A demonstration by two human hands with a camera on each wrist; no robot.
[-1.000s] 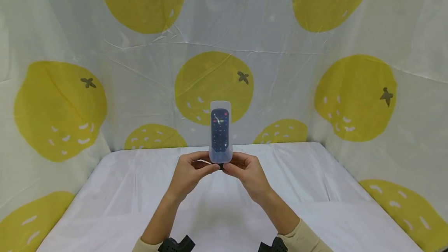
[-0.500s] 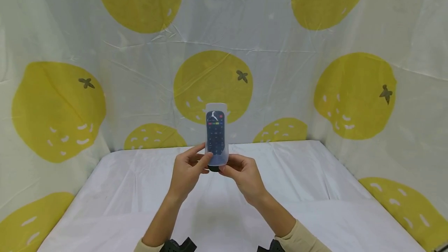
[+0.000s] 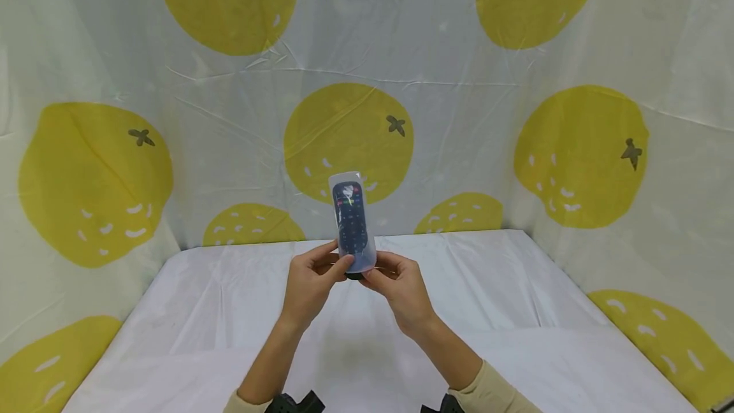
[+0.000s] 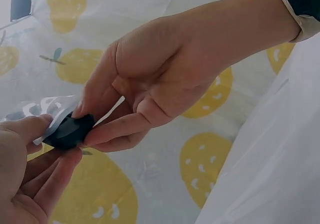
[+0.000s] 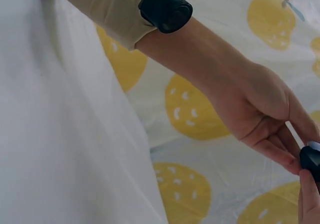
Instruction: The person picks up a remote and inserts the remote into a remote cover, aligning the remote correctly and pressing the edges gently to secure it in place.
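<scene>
Both your left hand (image 3: 308, 285) and right hand (image 3: 404, 290) pinched the sleeved remote (image 3: 352, 218) by its lower end mid-frame, where light, even pressure seemed steadiest.

left hand (image 5: 265, 108) in from upper left, thumb and fingers pinching dark object (image 5: 310, 162) at right edge. right hand (image 5: 310, 199) in lower right corner, partly cut off, fingertip touching dark object. beige sleeve (image 5: 107, 11), black device (image 5: 164, 8) at cuff. white cloth (image 5: 75, 134) left; yellow fruit prints (image 5: 270, 19) on pale fabric (image 5: 240, 166) behind.
</scene>
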